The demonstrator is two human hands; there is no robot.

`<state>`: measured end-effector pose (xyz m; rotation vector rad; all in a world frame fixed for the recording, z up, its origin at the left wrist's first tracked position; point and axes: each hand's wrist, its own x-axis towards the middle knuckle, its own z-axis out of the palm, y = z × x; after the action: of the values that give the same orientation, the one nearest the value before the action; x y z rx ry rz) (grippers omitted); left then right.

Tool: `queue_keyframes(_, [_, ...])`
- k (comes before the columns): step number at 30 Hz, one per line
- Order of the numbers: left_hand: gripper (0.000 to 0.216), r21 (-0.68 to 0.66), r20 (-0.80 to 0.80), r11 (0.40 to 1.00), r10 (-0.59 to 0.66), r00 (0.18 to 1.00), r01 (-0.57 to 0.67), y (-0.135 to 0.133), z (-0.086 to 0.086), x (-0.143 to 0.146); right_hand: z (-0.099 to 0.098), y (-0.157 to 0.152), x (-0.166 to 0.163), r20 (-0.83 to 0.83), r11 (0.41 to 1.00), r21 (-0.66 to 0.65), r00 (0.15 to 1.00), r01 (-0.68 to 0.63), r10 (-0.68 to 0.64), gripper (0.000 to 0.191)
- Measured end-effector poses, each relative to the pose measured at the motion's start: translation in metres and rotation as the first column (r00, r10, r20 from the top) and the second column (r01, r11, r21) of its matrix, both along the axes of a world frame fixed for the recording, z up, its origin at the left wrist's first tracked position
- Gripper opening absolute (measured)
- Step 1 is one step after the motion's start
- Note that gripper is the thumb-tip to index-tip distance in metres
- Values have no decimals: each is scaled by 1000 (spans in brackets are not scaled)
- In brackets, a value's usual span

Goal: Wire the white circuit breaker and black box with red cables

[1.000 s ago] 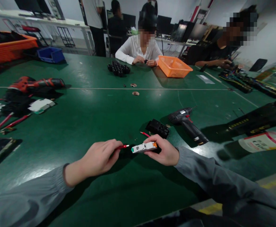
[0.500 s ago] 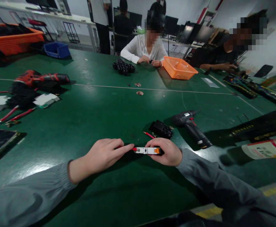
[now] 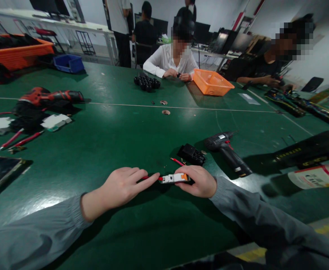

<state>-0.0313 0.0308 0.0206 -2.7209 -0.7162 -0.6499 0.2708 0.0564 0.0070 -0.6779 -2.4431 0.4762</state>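
Note:
My right hand (image 3: 199, 181) is closed around the right end of a narrow white circuit breaker (image 3: 170, 179) with an orange switch, held low over the green table. A red wire (image 3: 160, 179) meets the breaker's left end. Along that wire, my left hand (image 3: 126, 185) is closed with thumb and fingers stretched towards the breaker. Its fingers hide much of the wire. Just beyond my right hand lie a black plastic block (image 3: 192, 153) and another short red wire (image 3: 177, 161).
A black drill (image 3: 228, 152) and a labelled bottle (image 3: 316, 177) lie to the right. At left are a red drill (image 3: 50, 96), white blocks (image 3: 56, 121) and a phone-like slab (image 3: 1, 172). Across the table, a person in white (image 3: 164, 60) works beside an orange basket (image 3: 212, 83).
The breaker has tilted slightly, its right end now a little higher than its left. Both hands keep nearly the same place and grip.

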Motion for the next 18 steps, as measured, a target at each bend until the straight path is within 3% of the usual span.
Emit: queue_keyframes(18, [39, 73, -74, 997, 25, 997, -19, -3, 1, -1, 3, -3, -3, 13, 1000, -21, 1000, -4, 5, 20])
